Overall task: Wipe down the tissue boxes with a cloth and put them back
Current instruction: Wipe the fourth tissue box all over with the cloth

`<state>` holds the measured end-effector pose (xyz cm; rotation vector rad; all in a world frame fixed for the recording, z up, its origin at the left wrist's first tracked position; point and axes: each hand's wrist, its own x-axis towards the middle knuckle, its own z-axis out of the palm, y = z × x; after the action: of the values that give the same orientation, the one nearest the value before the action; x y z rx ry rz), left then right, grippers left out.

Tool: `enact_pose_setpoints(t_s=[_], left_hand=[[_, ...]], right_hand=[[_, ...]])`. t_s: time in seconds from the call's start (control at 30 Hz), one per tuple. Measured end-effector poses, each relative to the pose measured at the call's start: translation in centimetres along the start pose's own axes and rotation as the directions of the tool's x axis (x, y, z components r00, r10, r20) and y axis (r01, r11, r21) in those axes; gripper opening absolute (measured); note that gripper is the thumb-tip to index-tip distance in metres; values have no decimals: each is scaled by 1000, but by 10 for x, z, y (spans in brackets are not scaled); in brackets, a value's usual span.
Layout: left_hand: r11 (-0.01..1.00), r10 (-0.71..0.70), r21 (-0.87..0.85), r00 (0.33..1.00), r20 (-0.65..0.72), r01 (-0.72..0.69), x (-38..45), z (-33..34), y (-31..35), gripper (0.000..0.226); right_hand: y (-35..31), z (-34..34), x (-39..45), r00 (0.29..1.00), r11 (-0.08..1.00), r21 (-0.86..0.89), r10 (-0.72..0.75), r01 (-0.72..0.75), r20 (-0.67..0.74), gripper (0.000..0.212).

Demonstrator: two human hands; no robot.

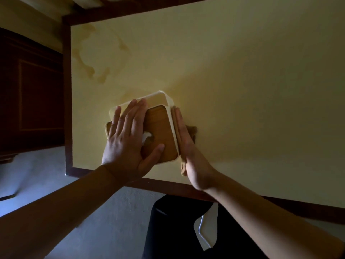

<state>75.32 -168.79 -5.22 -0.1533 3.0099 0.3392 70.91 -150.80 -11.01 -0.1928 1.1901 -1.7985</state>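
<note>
- Here, left hand (128, 135) spread flat, fingers straight, pressing down on the wooden lid of the tissue box (160, 131).
- Right hand (188, 146) flat too, fingers straight and together, pushing a brown cloth (192, 130) against the box's right wall.
- Box near the front left corner of the table (242, 81), set at an angle to the edge, not far from the dark wooden border.
- Likely mid-wipe along that side wall; other walls probably yet to do.
- Risk: box skidding across the smooth tabletop if side pressure beats the downward hold, perhaps toward the near edge.
- Risk: cloth bunching or slipping out from under the flat palm, since nothing pinches it; bare skin would then smear the wall.
- Risk: palm crushing or snagging the white tissue (146, 138) poking from the lid slot.
- Risk: lid shifting under the weight, if only loosely seated; cannot tell from this view.
- Box: rounded corners, cream walls, probably smooth plastic; warm grained wood lid with a slot.
- Cloth: soft, folded, slightly ragged at its lower end.
- Table: pale yellow, matte, with a wavy brownish stain (97, 58) at the far left.
</note>
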Motion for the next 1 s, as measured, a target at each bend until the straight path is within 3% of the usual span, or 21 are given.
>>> enact_pose_setpoints(t_s=[0.07,0.33,0.63,0.7,0.9,1.0], left_hand=[[1000,5,-11,1000,3,-5,0,-1,-1,94],[999,-34,-21,999,-18,34,1,-4,1,92],[999,-40,-17,999,-16,40,1,0,1,91],[999,-38,-12,999,-18,38,1,0,1,91],[999,-49,-11,999,-19,49,1,1,2,92],[999,-42,-11,999,-17,42,0,1,0,93]], right_hand=[[-10,-5,29,1000,1000,-6,0,0,-14,75],[-40,-15,115,990,942,-308,-120,136,68,93],[8,-7,6,978,945,-249,-201,210,62,79],[14,-4,-20,979,923,-329,-197,201,44,72],[13,3,-34,973,882,-418,-230,218,22,78],[12,6,-37,929,760,-631,-330,157,-166,70]])
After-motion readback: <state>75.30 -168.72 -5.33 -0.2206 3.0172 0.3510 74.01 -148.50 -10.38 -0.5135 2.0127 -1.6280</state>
